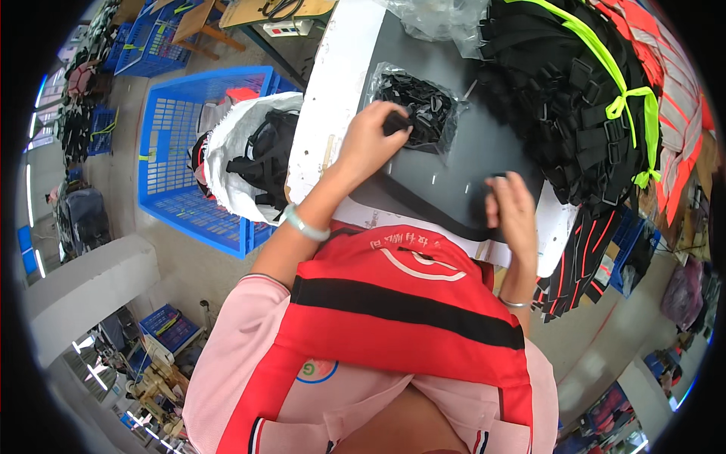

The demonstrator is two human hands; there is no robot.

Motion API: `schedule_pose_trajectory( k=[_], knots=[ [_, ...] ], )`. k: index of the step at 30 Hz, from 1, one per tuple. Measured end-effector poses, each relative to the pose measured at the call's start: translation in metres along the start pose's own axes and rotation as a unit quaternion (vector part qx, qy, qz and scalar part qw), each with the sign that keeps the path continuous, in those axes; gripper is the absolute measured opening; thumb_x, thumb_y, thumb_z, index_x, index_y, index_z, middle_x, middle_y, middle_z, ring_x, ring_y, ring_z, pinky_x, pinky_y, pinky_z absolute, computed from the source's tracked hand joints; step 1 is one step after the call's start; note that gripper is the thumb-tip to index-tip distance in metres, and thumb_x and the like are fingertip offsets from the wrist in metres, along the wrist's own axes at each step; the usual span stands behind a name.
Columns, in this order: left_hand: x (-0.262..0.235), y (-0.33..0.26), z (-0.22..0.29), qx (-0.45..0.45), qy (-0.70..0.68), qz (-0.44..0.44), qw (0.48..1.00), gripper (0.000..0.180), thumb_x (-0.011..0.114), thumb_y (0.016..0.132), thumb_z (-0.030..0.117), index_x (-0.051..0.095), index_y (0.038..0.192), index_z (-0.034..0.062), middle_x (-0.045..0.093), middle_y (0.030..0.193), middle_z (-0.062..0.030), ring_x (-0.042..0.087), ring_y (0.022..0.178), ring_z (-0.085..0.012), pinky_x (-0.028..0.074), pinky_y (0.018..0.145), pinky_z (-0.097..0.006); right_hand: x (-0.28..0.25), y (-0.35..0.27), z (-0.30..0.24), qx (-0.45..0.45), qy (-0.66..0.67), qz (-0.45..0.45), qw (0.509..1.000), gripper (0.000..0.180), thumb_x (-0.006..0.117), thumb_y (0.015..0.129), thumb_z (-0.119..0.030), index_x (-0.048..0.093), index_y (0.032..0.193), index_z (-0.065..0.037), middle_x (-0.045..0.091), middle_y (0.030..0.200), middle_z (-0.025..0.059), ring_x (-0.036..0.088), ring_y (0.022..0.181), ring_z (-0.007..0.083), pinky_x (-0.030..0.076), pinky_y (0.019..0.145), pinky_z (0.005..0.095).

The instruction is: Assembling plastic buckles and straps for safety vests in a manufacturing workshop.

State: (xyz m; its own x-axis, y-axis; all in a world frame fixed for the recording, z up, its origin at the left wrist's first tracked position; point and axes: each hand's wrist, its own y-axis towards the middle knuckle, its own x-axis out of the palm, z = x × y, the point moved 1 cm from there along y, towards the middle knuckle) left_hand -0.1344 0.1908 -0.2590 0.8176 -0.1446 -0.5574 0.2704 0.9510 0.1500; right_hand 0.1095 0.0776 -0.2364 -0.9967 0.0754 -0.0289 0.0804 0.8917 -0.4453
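My left hand is closed in a pinch on a small black piece, which looks like a buckle or a folded strap end. A clear plastic bag of loose black buckles lies directly beside those fingers. A black webbing strap runs over the dark grey tabletop from below my left hand toward my right hand. The right fingers are bent around the strap's dark, slightly blurred far part near the table's right side. Exactly how they grip it is partly hidden.
A large heap of black straps with buckles, tied with a neon yellow band, fills the table's right side. Crumpled clear plastic lies at the back. Left of the table stands a blue crate with a white sack of black gear.
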Motion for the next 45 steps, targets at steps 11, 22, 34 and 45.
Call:
schedule_pose_trajectory(
  k=[11, 22, 34, 45],
  knots=[
    [0.028, 0.028, -0.008, 0.050, 0.121, -0.102, 0.986, 0.024, 0.067, 0.072, 0.008, 0.061, 0.092, -0.0035, 0.056, 0.089, -0.0170, 0.056, 0.084, -0.0352, 0.046, 0.075, -0.040, 0.065, 0.086, -0.013, -0.309, -0.472, 0.064, 0.824, 0.015, 0.055, 0.088, -0.020, 0.053, 0.090, -0.006, 0.064, 0.078, 0.0163, 0.061, 0.067, 0.0376, 0.048, 0.059, 0.0463],
    [0.019, 0.023, -0.009, 0.039, 0.081, -0.122, 0.988, 0.022, 0.064, 0.072, 0.009, 0.059, 0.091, -0.0033, 0.055, 0.089, -0.0155, 0.057, 0.085, -0.0341, 0.046, 0.074, -0.038, 0.065, 0.082, -0.015, -0.277, -0.445, 0.051, 0.850, 0.016, 0.055, 0.088, -0.018, 0.052, 0.095, -0.004, 0.064, 0.081, 0.0171, 0.062, 0.071, 0.0372, 0.048, 0.063, 0.0458],
    [0.028, 0.023, -0.006, 0.015, 0.187, -0.153, 0.970, 0.028, 0.066, 0.072, 0.013, 0.062, 0.094, -0.0022, 0.056, 0.089, -0.0159, 0.057, 0.087, -0.0343, 0.047, 0.076, -0.039, 0.057, 0.066, -0.010, -0.243, -0.399, 0.079, 0.881, 0.018, 0.057, 0.087, -0.020, 0.058, 0.096, -0.005, 0.065, 0.082, 0.0162, 0.062, 0.075, 0.0359, 0.048, 0.065, 0.0445],
    [0.001, 0.028, 0.004, -0.129, -0.059, -0.164, 0.976, 0.025, 0.067, 0.077, 0.016, 0.063, 0.096, 0.0008, 0.067, 0.086, -0.0123, 0.066, 0.075, -0.0230, 0.051, 0.066, -0.033, 0.067, 0.067, -0.034, -0.334, -0.361, 0.078, 0.867, 0.013, 0.060, 0.085, -0.017, 0.061, 0.095, -0.008, 0.065, 0.084, 0.0100, 0.063, 0.072, 0.0313, 0.049, 0.062, 0.0399]
  ],
)
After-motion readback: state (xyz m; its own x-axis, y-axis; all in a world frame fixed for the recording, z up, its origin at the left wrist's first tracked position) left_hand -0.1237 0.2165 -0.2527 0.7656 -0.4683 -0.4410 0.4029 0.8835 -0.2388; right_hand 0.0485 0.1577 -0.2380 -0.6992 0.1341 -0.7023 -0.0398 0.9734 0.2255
